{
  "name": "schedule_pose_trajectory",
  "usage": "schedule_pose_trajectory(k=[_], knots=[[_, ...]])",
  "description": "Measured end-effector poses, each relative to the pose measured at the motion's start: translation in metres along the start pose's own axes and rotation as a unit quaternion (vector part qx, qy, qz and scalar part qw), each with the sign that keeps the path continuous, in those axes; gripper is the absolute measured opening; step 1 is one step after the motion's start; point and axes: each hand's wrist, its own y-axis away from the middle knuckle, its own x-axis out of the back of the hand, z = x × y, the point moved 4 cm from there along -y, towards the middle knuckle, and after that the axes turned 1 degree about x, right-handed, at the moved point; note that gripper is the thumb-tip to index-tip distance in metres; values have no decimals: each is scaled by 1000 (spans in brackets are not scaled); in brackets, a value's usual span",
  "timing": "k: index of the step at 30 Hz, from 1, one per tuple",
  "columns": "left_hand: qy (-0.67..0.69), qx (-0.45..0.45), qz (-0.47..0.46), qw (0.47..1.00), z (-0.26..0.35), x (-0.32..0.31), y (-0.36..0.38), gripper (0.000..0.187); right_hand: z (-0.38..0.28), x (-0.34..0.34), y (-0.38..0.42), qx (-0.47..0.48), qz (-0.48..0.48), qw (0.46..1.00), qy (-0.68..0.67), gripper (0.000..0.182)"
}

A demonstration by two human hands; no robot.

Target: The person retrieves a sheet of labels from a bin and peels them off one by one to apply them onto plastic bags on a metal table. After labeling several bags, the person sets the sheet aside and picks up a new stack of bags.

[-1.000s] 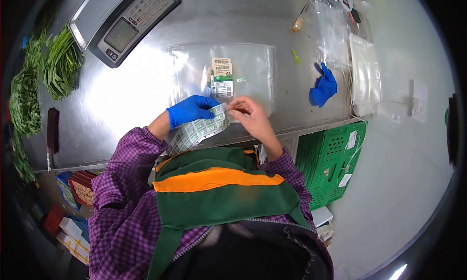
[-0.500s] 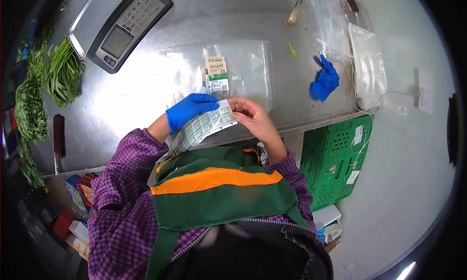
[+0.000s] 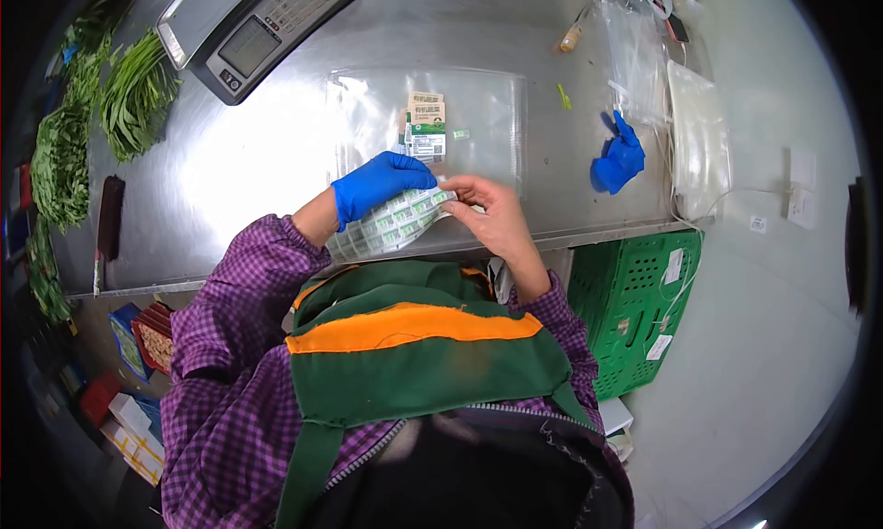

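A sheet of small green-and-white stickers (image 3: 394, 224) is held over the front edge of the metal table. My left hand (image 3: 382, 187), in a blue glove, grips the sheet's upper edge with its fingers closed. Bare, my right hand (image 3: 487, 214) pinches the sheet's right corner between thumb and fingertips. Just beyond the hands, printed labels (image 3: 427, 129) lie on clear plastic bags (image 3: 492, 115). One small green sticker (image 3: 462, 134) sits on the plastic to the right of those labels.
A digital scale (image 3: 262, 37) stands at the back left, with bundles of leafy greens (image 3: 138, 97) beside it. A brush (image 3: 108, 221) lies at the left. On the right are a blue glove (image 3: 619, 156), a yellow-handled tool (image 3: 571, 38) and plastic bags (image 3: 699, 143). Below the edge stands a green crate (image 3: 635, 308).
The view has shifted, so the table things appear moved slightly right. My right fingers have curled the corner of the sticker sheet, and the sheet is bent more. Both hands still hold it.
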Motion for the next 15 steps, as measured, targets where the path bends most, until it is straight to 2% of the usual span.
schedule_pose_trajectory(k=[3, 5, 6, 13, 15], knots=[[-5, 4, 40, 999, -1, 7, 1, 18, -4, -5, 2, 9, 37, 997, -65, 27], [-52, -67, 19, 996, 3, 9, 5, 20, -7, -8, -1, 7, 28, 997, -77, 26], [-73, -66, 15, 995, 10, 8, 13, 20, -9, -10, -2, 3, 24, 996, -91, 25], [-119, -28, 36, 992, 5, 22, 29, 19, -17, -27, -3, 33, -23, 999, 6, 21], [-111, -31, 36, 993, 3, 25, 28, 21, -10, -28, -2, -10, -36, 999, -14, 19]])
